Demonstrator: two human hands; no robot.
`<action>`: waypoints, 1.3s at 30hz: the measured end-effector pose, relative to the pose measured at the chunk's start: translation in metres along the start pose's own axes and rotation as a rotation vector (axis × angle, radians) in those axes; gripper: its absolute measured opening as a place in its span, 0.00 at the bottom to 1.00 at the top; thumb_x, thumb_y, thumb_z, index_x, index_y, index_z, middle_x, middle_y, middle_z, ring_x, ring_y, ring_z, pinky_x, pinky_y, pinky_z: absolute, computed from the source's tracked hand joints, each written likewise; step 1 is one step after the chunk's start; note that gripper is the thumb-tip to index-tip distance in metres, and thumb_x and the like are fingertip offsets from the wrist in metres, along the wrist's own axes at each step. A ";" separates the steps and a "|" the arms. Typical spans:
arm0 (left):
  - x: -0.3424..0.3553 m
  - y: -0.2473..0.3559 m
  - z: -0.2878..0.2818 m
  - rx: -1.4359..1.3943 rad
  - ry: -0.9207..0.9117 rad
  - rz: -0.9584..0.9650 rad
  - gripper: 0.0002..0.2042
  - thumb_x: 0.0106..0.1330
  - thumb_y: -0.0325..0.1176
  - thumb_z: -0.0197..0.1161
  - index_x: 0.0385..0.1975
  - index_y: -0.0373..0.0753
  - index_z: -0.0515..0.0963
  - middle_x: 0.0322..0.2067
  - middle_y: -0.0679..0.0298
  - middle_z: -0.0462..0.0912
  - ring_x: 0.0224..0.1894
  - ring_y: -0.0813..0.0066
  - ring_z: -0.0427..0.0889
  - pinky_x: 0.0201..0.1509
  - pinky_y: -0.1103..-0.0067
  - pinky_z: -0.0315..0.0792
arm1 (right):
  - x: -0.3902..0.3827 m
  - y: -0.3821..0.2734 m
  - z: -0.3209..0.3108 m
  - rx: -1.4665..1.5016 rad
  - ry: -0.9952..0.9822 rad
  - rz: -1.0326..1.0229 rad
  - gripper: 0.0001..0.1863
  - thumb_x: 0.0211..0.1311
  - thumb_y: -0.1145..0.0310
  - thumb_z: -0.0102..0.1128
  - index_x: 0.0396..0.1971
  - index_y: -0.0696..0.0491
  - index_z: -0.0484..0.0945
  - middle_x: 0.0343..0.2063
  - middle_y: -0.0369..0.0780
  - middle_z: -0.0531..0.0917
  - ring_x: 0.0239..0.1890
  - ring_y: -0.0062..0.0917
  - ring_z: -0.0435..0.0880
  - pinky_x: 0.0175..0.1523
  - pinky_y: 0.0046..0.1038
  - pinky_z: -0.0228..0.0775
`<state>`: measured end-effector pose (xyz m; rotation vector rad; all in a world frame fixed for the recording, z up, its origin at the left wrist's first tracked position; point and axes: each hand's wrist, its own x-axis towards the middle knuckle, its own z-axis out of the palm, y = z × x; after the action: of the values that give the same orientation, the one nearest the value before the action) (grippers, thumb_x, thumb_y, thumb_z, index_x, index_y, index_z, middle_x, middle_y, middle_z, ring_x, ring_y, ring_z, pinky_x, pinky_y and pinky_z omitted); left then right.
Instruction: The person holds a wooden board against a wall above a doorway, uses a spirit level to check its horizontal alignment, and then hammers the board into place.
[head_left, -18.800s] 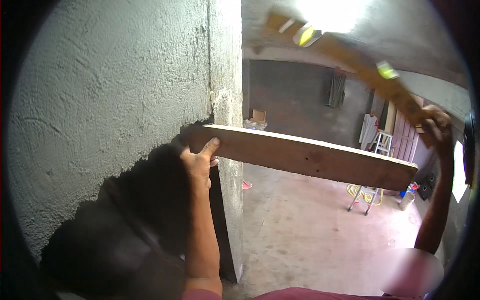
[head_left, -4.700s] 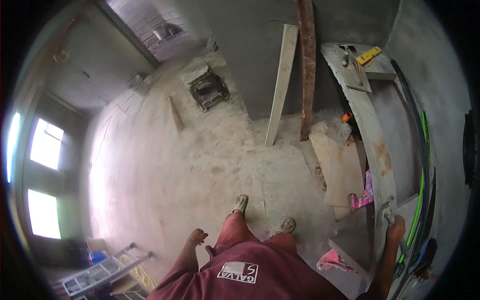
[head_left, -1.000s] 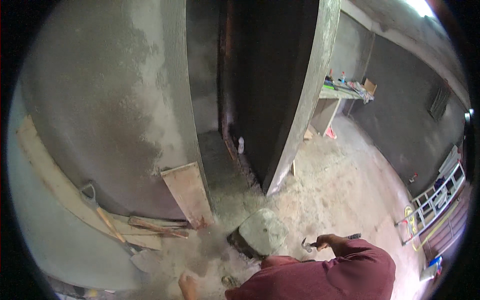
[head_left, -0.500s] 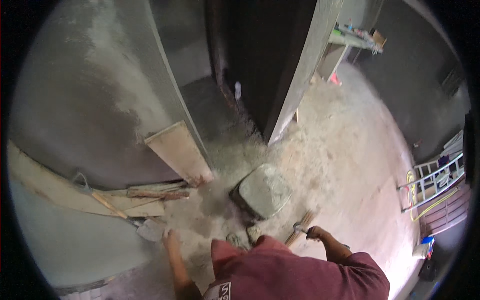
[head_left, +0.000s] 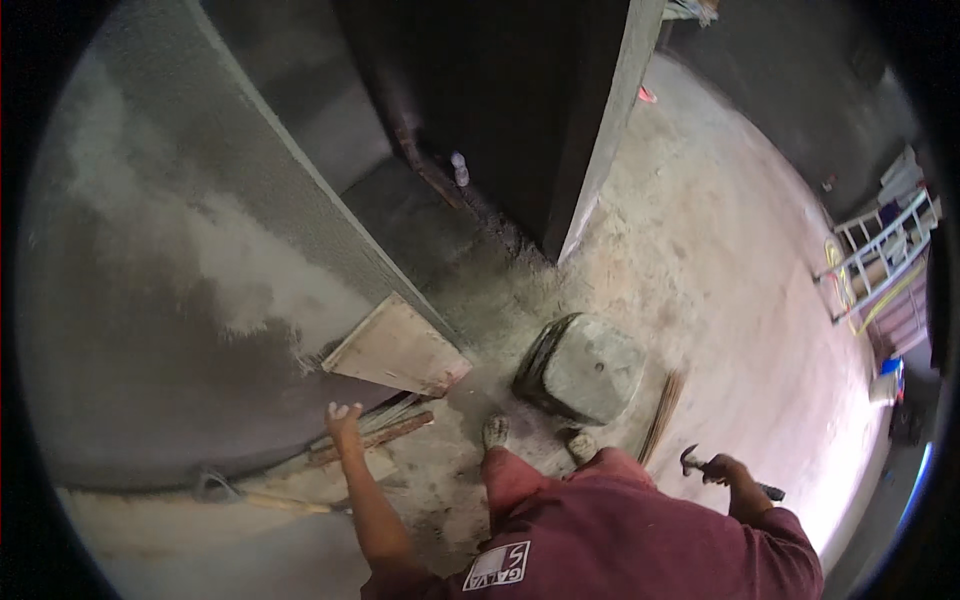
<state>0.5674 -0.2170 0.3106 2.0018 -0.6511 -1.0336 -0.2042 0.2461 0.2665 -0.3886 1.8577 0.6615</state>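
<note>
Claw hammer (head_left: 691, 460) is carried in the right grip (head_left: 726, 468), which is closed round the handle close behind the head; the dark butt projects rearward. This short hold appears chosen for balance. The tool is off the floor (head_left: 750, 330), toward that surface's right edge, beside the maroon shirt (head_left: 640, 540). Left grip (head_left: 343, 420) is open, fingers spread, nothing seen in it; contact with the rough, splintery timber offcuts (head_left: 390, 434) at the floor's left edge cannot be determined. Pale flat board (head_left: 400, 350) leans at the foot of the plastered wall (head_left: 200, 330), presumably to keep it out of the walkway. D-handled shovel (head_left: 290, 503) is along the same edge, blade indistinct. Stool-like block (head_left: 600, 365) before the shoes (head_left: 495, 431) is grey, round-cornered, apparently cement-crusted, with one small hole. Thin brown stick bundle (head_left: 660, 420) lies near it.
</note>
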 end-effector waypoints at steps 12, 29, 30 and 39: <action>0.105 0.009 0.039 0.483 -0.278 0.059 0.35 0.50 0.34 0.79 0.57 0.24 0.72 0.56 0.40 0.76 0.59 0.51 0.77 0.63 0.66 0.67 | -0.151 -0.130 0.047 0.373 0.116 -0.140 0.12 0.47 0.61 0.72 0.26 0.54 0.81 0.19 0.38 0.80 0.18 0.23 0.77 0.21 0.29 0.70; 0.023 -0.005 0.089 0.677 -0.365 0.254 0.31 0.62 0.55 0.67 0.40 0.24 0.80 0.40 0.46 0.85 0.44 0.52 0.81 0.53 0.64 0.70 | -0.092 -0.162 0.054 0.022 0.134 -0.676 0.22 0.49 0.54 0.73 0.41 0.53 0.83 0.32 0.45 0.86 0.37 0.35 0.84 0.45 0.36 0.74; -0.001 0.001 0.095 0.738 -0.365 0.214 0.32 0.62 0.57 0.66 0.38 0.23 0.81 0.38 0.46 0.85 0.42 0.52 0.81 0.51 0.63 0.70 | -0.080 -0.159 0.053 0.017 0.097 -0.703 0.23 0.49 0.54 0.73 0.42 0.53 0.82 0.34 0.46 0.86 0.39 0.38 0.84 0.47 0.37 0.73; -0.202 -0.007 0.123 0.420 -0.161 0.154 0.33 0.59 0.39 0.73 0.57 0.24 0.67 0.54 0.45 0.76 0.53 0.53 0.76 0.56 0.68 0.71 | 0.046 -0.102 0.020 -0.329 0.188 -0.966 0.28 0.46 0.60 0.67 0.51 0.51 0.79 0.39 0.48 0.86 0.43 0.46 0.84 0.49 0.41 0.75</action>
<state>0.3561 -0.1173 0.3481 2.1902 -1.1714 -1.0340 -0.1502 0.1792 0.1922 -1.4788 1.4688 0.2466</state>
